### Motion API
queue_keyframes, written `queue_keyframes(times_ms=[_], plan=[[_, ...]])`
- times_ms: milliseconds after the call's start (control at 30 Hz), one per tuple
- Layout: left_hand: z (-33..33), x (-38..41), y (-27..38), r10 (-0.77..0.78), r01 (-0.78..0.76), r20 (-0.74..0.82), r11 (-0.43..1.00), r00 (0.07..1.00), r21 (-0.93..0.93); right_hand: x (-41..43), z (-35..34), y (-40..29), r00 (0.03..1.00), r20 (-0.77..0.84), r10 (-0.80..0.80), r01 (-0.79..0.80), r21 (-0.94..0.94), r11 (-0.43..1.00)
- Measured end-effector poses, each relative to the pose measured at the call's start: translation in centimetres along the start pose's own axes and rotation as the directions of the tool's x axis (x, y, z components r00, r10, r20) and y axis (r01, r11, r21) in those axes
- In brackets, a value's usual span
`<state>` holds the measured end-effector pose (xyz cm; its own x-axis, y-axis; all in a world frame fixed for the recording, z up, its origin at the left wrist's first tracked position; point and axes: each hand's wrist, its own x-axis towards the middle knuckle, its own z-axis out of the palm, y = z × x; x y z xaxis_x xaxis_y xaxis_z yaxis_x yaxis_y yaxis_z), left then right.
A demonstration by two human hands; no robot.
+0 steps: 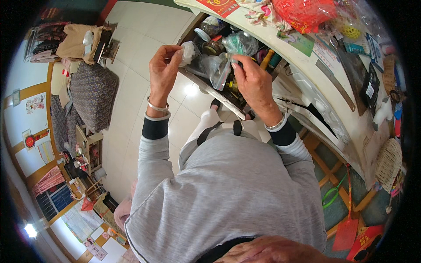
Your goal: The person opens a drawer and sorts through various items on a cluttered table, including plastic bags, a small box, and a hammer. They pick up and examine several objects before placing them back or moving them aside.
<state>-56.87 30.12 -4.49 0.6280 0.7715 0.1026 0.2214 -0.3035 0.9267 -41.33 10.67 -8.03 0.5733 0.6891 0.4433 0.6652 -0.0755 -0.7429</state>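
Note:
My left hand (pixel 164 70) pinches a crumpled bundle of whitish plastic (pixel 187 55) between thumb and fingers. My right hand (pixel 255 83) grips the upper edge of a clear zip-lock bag (pixel 219 74), which hangs over an open drawer (pixel 213 93). What the bag contains is hard to make out. Under and behind both hands, the drawer is packed with a jar (pixel 212 25), a white lid (pixel 202 34), a clear plastic bag with something green inside (pixel 242 44) and a yellow handle (pixel 266 59). Smaller items lower in the drawer are partly hidden by the zip-lock bag.
The white tabletop (pixel 306 70) above the drawer carries a red plastic bag (pixel 304 14), a metal ruler (pixel 335 84) and a white handheld device (pixel 383 111). A red fly swatter (pixel 346 230) lies at the lower right. A cloth-covered piece of furniture (pixel 93 97) stands across the tiled floor (pixel 131 85).

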Motion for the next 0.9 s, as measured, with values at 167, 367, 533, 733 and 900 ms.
queue_keyframes(times_ms=[167, 367, 533, 733, 900], plan=[[-0.3, 0.8, 1.8, -0.040, 0.070, 0.143, 0.973, 0.989, -0.218, 2.0, -1.2, -1.2, 0.987, 0.088, 0.135, -0.152, 0.220, 0.964], [-0.3, 3.3, 1.2, 0.048, 0.129, 0.422, 0.916, 0.905, -0.379, 5.7, 1.8, -5.1, 0.924, 0.260, 0.279, -0.321, 0.136, 0.937], [-1.4, 6.1, -0.8, 0.141, 0.079, 0.590, 0.940, 0.795, -0.331, 5.3, 5.4, -3.1, 0.931, 0.046, 0.361, -0.362, 0.222, 0.905], [-3.0, 9.4, 0.0, 0.175, 0.013, 0.716, 0.968, 0.675, -0.249, 6.2, 3.2, -4.5, 0.741, 0.190, 0.644, -0.625, 0.547, 0.557], [-2.8, 12.3, -0.1, 0.036, 0.485, 0.802, 0.780, 0.597, -0.396, 6.7, 3.4, -6.5, 0.793, 0.175, 0.584, -0.519, 0.696, 0.497]])
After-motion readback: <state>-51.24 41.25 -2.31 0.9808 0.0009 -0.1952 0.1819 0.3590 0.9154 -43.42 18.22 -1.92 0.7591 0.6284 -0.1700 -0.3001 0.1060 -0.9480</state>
